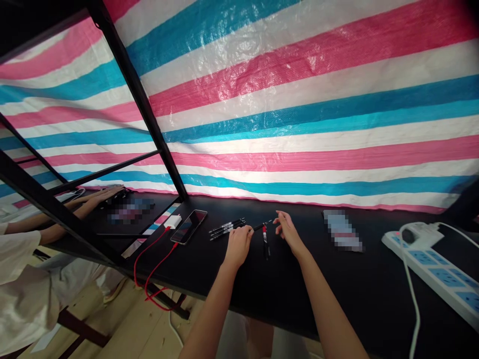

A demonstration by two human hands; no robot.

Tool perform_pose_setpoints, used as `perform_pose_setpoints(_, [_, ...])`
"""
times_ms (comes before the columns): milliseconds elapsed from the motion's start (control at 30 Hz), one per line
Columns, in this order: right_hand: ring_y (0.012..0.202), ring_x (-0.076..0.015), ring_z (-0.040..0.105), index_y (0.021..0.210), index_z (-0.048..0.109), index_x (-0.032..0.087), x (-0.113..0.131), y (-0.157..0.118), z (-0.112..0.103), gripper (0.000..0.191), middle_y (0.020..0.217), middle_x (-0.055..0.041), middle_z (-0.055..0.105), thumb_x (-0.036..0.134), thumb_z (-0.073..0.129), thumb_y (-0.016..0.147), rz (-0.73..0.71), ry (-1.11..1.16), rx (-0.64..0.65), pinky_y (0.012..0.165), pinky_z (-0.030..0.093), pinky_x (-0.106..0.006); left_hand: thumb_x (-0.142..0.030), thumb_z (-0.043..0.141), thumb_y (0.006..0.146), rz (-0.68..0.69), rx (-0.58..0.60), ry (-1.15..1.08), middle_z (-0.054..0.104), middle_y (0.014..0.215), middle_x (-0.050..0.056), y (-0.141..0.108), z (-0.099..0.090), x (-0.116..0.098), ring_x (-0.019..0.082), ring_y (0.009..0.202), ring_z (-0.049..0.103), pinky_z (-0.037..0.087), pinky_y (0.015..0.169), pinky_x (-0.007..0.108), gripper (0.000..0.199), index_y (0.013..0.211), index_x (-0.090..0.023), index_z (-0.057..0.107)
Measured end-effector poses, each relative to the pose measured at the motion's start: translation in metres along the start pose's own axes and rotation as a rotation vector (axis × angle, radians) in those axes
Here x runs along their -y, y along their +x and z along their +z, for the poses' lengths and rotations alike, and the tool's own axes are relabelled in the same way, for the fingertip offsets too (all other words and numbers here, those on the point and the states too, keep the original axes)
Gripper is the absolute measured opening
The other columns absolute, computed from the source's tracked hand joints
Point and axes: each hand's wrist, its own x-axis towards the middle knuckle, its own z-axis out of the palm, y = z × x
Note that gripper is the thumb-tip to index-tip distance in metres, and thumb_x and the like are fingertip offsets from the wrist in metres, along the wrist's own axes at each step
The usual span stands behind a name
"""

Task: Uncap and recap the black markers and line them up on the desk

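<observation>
While our left hand (239,245) pinches a dark pen (259,226) between thumb and fingers, our right hand (286,230) is poised just beyond the pen's far end, its fingers loosely curled and moderately parted; we cannot tell whether it touches the black desk (284,294). Taking twelve o'clock as straight ahead, toward the striped sheet (307,159), we see the gripped pen pointing from our left hand toward two, with our right hand between two and three.

At three o'clock from the left hand, in the gap between our hands, a red-banded pen (266,247) lies on the desk, one end toward twelve and the other toward six. At ten o'clock, just beside that same hand, we have a small group of pens (226,229), lying side by side and slanting toward two.

Farther out, between nine and ten, a phone (189,227) lies near a white charger (173,221), and a red cable (151,242) loops over the desk's near edge. At three o'clock from our right hand, we see a flat item (343,230) whose surface is blurred. Beyond it, nearer four, sits a white power strip (434,269) with a plug in it. Well apart, between nine and ten past the black frame (140,89), a co-worker's arms (84,207) reach over another desk.
</observation>
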Motion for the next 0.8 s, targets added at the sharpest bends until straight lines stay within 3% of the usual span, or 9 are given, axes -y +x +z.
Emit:
perform_pose_setpoints(133, [0.043, -0.0076, 0.044, 0.108, 0.048, 0.020, -0.003, 0.006, -0.007, 0.052, 0.075, 0.0004, 0.055, 0.060, 0.038, 0.076, 0.014, 0.017, -0.054, 0.036, 0.025, -0.020, -0.028, 0.027, 0.091, -0.039, -0.030, 0.018, 0.059, 0.083, 0.001, 0.001, 0.001, 0.004, 0.015, 0.081, 0.052, 0.034, 0.078, 0.029, 0.025, 0.095, -0.021, 0.051])
perform_pose_setpoints(800, [0.046, -0.0094, 0.048, 0.102, 0.052, 0.019, -0.001, -0.002, 0.000, 0.043, 0.074, -0.0008, 0.060, 0.053, 0.041, 0.078, 0.006, -0.092, 0.106, 0.039, 0.029, -0.020, -0.023, 0.030, 0.090, -0.152, -0.146, 0.007, 0.060, 0.081, 0.003, 0.001, 0.003, 0.014, 0.017, 0.082, 0.054, 0.036, 0.077, 0.031, 0.021, 0.098, -0.020, 0.049])
